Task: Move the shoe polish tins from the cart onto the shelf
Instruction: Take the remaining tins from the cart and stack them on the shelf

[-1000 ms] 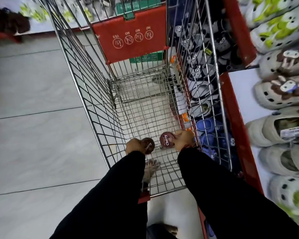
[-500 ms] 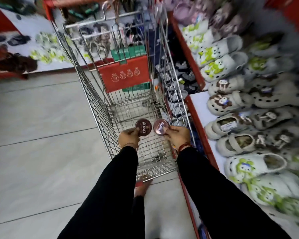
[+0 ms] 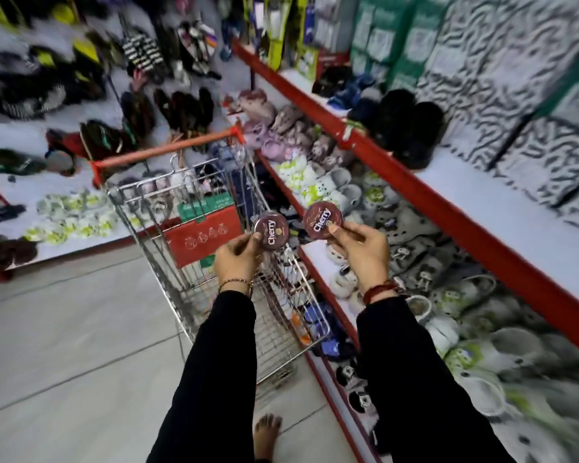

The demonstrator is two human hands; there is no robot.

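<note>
a long red-edged shelf (image 3: 432, 208) is seen running along the right, its lower level crowded with pale and grey clogs (image 3: 411, 248), with blurred patterned boxes stacked above. a wire cart (image 3: 214, 295) with a red handle is parked just beside it on the tiled floor (image 3: 64, 345). two black sleeves (image 3: 214, 379) are stretched out over the cart. the left hand (image 3: 236, 259) is raised above the basket, its fingers closed on the edge of a round maroon "cherry" tin (image 3: 270, 232). a second tin (image 3: 322, 220) is pinched the same way by the right hand (image 3: 361, 252), held near the shelf edge, apart from the first. a bare foot (image 3: 266, 436) is visible below.
</note>
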